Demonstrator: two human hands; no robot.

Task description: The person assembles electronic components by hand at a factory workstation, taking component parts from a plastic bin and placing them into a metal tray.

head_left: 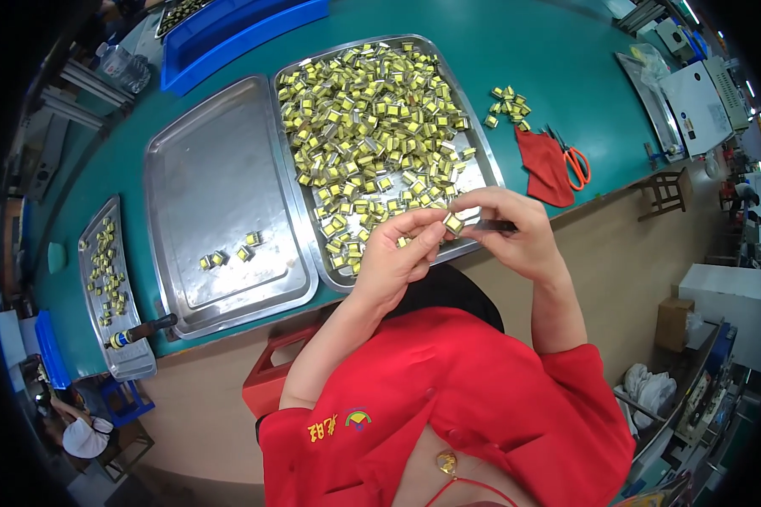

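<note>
My left hand is closed in a pinch on a small transformer with a yellow-taped winding and a silvery core. My right hand is closed round a slim dark tool, whose exact kind I cannot make out; its fingertips touch the same transformer. Both hands are above the near right edge of a metal tray heaped with many like transformers. To its left lies a second metal tray holding several transformers near its front.
On the green table at right are a pile of transformers, a red cloth and orange-handled scissors. A narrow tray with a dark-handled tool stands far left. A blue bin sits behind; a red stool below.
</note>
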